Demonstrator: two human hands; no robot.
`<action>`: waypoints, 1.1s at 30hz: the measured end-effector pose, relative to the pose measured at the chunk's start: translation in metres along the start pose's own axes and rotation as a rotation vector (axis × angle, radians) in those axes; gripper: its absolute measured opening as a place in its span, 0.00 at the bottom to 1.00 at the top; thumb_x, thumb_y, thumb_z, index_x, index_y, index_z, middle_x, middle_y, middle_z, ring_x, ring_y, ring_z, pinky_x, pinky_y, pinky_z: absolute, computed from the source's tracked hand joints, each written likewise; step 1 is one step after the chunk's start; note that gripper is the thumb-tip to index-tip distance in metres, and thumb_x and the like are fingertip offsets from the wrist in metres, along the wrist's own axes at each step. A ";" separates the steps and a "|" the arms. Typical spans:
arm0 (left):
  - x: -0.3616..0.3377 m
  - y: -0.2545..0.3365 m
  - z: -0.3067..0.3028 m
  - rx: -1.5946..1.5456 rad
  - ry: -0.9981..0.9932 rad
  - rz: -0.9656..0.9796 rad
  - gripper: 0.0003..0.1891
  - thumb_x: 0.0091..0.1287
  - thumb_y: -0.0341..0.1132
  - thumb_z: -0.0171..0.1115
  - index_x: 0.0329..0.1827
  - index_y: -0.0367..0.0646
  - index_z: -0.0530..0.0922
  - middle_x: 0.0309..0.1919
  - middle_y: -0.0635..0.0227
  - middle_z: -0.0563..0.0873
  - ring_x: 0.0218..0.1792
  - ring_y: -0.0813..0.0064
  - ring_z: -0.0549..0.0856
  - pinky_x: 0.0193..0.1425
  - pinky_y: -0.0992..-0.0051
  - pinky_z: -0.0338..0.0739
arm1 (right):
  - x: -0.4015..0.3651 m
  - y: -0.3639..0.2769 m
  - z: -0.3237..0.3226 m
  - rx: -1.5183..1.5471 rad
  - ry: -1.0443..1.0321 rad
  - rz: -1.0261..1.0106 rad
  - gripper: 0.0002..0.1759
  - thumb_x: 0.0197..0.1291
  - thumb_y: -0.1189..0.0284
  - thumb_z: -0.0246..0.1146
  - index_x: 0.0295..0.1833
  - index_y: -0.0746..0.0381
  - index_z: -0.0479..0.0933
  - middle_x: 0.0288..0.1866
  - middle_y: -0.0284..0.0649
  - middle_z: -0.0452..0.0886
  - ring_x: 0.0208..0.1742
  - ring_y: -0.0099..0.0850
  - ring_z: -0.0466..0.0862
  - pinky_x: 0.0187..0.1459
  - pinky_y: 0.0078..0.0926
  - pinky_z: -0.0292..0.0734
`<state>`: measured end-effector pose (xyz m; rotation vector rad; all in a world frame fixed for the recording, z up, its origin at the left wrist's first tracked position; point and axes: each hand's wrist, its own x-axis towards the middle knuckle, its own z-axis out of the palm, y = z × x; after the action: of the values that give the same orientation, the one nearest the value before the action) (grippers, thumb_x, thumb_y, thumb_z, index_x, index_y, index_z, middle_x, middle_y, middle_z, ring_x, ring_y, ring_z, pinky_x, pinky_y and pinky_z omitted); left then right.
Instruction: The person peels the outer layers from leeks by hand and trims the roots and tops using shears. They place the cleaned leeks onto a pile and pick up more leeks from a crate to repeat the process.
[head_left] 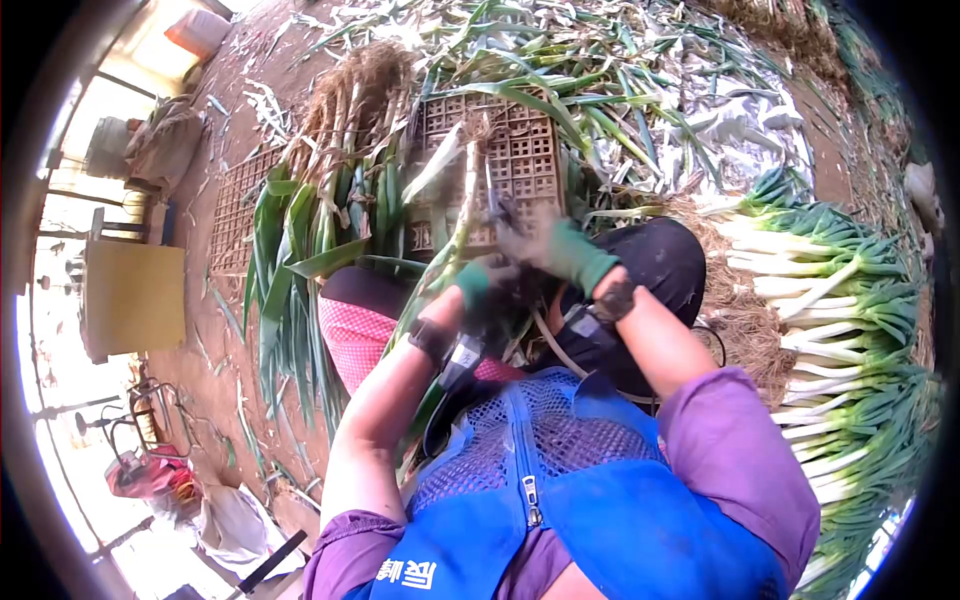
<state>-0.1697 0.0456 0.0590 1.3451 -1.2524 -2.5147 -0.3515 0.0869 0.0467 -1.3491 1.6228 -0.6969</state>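
My left hand [476,288], in a green glove, is closed around a long leek [452,215]. The leek points away from me, its root end [478,126] over a brown plastic crate [520,155]. My right hand [562,250], also green-gloved, is blurred and sits right beside the stalk. It grips a small dark tool [500,212] against the leek; I cannot tell what kind of tool. Both hands are over my lap, above my black trousers [665,260] and blue mesh vest [560,470].
A heap of untrimmed leeks with roots [325,200] lies left of the crate. Trimmed white-stemmed leeks [850,310] are stacked in rows at right, beside a pile of cut roots [745,325]. Discarded leaves [650,100] cover the ground ahead. A yellow stand [130,295] is far left.
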 end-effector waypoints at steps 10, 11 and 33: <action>-0.065 0.021 -0.049 1.147 0.480 0.578 0.24 0.67 0.48 0.68 0.56 0.37 0.80 0.45 0.61 0.87 0.45 0.70 0.86 0.52 0.70 0.81 | 0.002 0.014 0.059 -0.610 -0.243 0.067 0.53 0.53 0.41 0.65 0.72 0.71 0.64 0.76 0.66 0.59 0.76 0.62 0.62 0.72 0.60 0.58; -0.070 0.028 -0.050 1.214 0.617 0.495 0.26 0.65 0.49 0.70 0.57 0.37 0.80 0.45 0.60 0.87 0.44 0.71 0.86 0.52 0.70 0.81 | 0.001 0.027 0.074 -0.627 -0.167 0.029 0.54 0.53 0.42 0.65 0.74 0.72 0.61 0.78 0.67 0.55 0.77 0.64 0.59 0.72 0.64 0.54; -0.017 0.012 -0.060 0.175 0.393 0.040 0.14 0.69 0.43 0.67 0.46 0.41 0.84 0.32 0.71 0.86 0.31 0.80 0.84 0.34 0.75 0.79 | -0.094 -0.038 0.006 0.060 -0.061 0.097 0.35 0.53 0.62 0.64 0.65 0.67 0.68 0.45 0.62 0.82 0.49 0.58 0.83 0.49 0.48 0.78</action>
<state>-0.1207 0.0060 0.0600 1.7225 -1.4098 -2.0134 -0.3273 0.1686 0.1028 -1.2292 1.5950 -0.6356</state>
